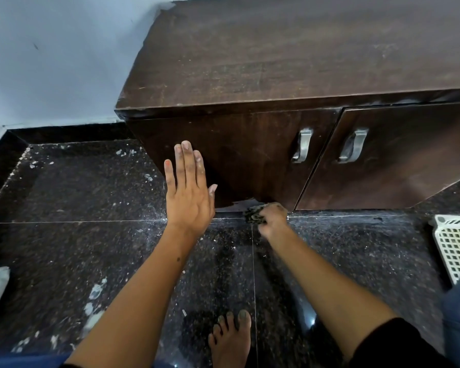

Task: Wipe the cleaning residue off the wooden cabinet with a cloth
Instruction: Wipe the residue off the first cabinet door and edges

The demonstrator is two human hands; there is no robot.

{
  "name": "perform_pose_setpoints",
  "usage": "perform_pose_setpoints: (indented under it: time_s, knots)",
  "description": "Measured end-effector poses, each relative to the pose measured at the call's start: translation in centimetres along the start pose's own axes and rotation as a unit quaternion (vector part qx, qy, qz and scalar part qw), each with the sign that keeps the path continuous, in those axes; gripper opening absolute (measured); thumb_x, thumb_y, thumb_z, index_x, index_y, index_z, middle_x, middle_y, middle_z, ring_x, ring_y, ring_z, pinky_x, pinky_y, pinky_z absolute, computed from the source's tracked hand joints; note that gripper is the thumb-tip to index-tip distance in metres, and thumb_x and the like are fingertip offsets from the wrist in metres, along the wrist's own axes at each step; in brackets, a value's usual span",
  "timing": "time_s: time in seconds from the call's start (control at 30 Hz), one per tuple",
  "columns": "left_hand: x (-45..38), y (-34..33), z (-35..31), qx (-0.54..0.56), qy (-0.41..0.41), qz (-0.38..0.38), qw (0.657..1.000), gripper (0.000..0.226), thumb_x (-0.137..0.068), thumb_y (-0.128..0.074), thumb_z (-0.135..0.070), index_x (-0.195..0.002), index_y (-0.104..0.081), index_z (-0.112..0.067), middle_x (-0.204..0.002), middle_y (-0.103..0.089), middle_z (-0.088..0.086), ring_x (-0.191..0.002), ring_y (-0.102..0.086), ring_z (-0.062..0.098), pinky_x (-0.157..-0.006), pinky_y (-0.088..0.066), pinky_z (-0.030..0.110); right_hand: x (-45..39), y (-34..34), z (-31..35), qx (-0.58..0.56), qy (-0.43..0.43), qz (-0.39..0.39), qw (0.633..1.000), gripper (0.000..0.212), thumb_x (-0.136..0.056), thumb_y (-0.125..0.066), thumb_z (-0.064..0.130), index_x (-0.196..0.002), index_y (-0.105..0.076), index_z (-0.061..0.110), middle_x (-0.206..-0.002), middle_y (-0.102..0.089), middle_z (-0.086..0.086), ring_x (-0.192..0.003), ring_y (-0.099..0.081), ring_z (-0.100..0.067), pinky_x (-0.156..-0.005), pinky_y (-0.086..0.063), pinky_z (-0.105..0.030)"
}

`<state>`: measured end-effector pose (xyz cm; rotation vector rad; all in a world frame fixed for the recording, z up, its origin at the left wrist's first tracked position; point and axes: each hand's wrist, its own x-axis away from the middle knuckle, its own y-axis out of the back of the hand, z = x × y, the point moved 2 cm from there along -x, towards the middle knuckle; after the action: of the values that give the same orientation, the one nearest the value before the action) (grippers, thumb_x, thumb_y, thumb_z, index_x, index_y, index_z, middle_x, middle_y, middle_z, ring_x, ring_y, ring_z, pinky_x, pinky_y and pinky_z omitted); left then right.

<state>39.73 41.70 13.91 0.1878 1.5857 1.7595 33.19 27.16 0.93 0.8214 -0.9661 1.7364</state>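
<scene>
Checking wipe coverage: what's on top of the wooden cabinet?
The cabinet top carries only pale dusty streaks and scuffs; no objects on the visible part. It runs out of frame to the right, so the rest is unseen. The right hand grips the cloth low down.

Pale blue wall (51, 62) up top, dark speckled stone floor (77, 195) below, flecked with white debris; a white lattice basket (457, 245) sits at right.

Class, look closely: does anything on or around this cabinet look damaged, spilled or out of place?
Yes. White flecks and smears litter the dark floor. The cabinet looks chipped at its bottom edge, beside the cloth, and its top is scuffed and dusty.
</scene>
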Motion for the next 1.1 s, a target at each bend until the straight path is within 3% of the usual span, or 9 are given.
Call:
perform_pose_setpoints:
  time_s: [0.1,0.23,0.33,0.4,0.57,0.7,0.87,1.0,1.1]
  knots:
    - [-0.1,-0.1,0.1,-0.01,-0.004,0.0,1.0,0.07,-0.098,-0.013,-0.04,-0.14,0.021,0.005,-0.143,0.034,0.024,-0.134,0.032,0.036,-0.11,0.024,0.048,-1.1,2.5,2.7,-0.045,0.031,-0.059,0.997,0.028,-0.094,-0.028,-0.01,-0.092,-0.045,0.013,-0.107,-0.049,-0.013,-0.077,-0.052,-0.022,-0.086,-0.044,-0.035]
    - [0.0,-0.3,0.1,-0.007,-0.002,-0.006,1.0,0.07,-0.098,-0.015,-0.04,-0.141,0.016,0.007,-0.145,0.027,0.026,-0.135,0.028,0.038,-0.111,0.021,0.049,-1.1,2.5,2.4,-0.01,0.039,-0.074,0.996,0.026,-0.093,-0.03,-0.006,-0.107,-0.038,0.015,-0.11,-0.042,-0.01,-0.087,-0.045,-0.02,-0.082,-0.037,-0.033]
    - [-0.1,-0.4,0.0,0.005,-0.003,-0.012,1.0,0.071,-0.098,-0.019,-0.039,-0.141,0.012,0.008,-0.146,0.023,0.026,-0.137,0.023,0.038,-0.112,0.018,0.049,-0.6,0.8,1.0,0.034,0.02,-0.034,0.999,0.018,-0.096,-0.031,-0.003,-0.095,-0.042,0.011,-0.095,-0.045,-0.007,-0.073,-0.042,-0.016,-0.072,-0.038,-0.03]
    - [-0.3,-0.2,-0.1,0.0,-0.003,-0.018,1.0,0.071,-0.098,-0.02,-0.039,-0.141,0.011,0.008,-0.146,0.023,0.026,-0.137,0.022,0.038,-0.113,0.016,0.05,-0.4,-0.6,0.1,0.068,0.006,0.041,0.997,0.028,-0.096,-0.029,-0.006,-0.077,-0.041,0.01,-0.081,-0.043,-0.005,-0.065,-0.042,-0.013,-0.063,-0.041,-0.027]
    - [-0.1,-0.2,-0.3,-0.009,-0.009,-0.014,1.0,0.07,-0.098,-0.016,-0.04,-0.142,0.014,0.007,-0.146,0.026,0.025,-0.137,0.024,0.036,-0.112,0.018,0.05,0.0,-0.8,-0.4,0.003,-0.044,0.048,0.998,0.026,-0.091,-0.027,-0.013,-0.081,-0.044,0.004,-0.09,-0.047,-0.011,-0.09,-0.049,-0.023,-0.098,-0.041,-0.033]
    - [0.0,-0.2,0.1,-0.007,-0.009,-0.011,1.0,0.071,-0.098,-0.015,-0.041,-0.141,0.016,0.006,-0.146,0.026,0.024,-0.137,0.025,0.037,-0.112,0.018,0.05,-1.1,1.9,2.3,-0.053,-0.016,-0.028,0.998,0.026,-0.092,-0.025,-0.011,-0.08,-0.042,0.003,-0.096,-0.047,-0.013,-0.088,-0.05,-0.023,-0.098,-0.042,-0.035]
    - [0.1,-0.4,0.3,0.0,-0.008,-0.003,1.0,0.072,-0.098,-0.014,-0.041,-0.14,0.02,0.006,-0.144,0.034,0.024,-0.135,0.031,0.036,-0.111,0.021,0.05,0.2,-0.1,0.6,-0.029,-0.017,-0.022,0.999,0.029,-0.096,-0.025,-0.005,-0.076,-0.041,0.01,-0.079,-0.043,-0.005,-0.066,-0.042,-0.016,-0.063,-0.039,-0.029]
    - [-0.1,-0.2,0.4,0.001,-0.016,-0.002,1.0,0.071,-0.098,-0.012,-0.042,-0.14,0.022,0.004,-0.142,0.038,0.023,-0.135,0.032,0.035,-0.111,0.022,0.049,2.3,-4.4,-2.8,0.033,-0.059,0.054,0.996,0.023,-0.095,-0.031,-0.004,-0.094,-0.049,0.009,-0.087,-0.052,-0.007,-0.088,-0.051,-0.02,-0.081,-0.042,-0.032]
    - [0.0,-0.3,0.9,0.001,-0.027,-0.007,1.0,0.07,-0.098,-0.014,-0.041,-0.141,0.021,0.002,-0.143,0.038,0.021,-0.135,0.032,0.033,-0.111,0.021,0.048,2.9,-4.5,-3.4,0.051,-0.07,0.063,0.994,0.021,-0.091,-0.033,-0.008,-0.09,-0.05,0.005,-0.092,-0.051,-0.01,-0.087,-0.05,-0.022,-0.088,-0.043,-0.034]
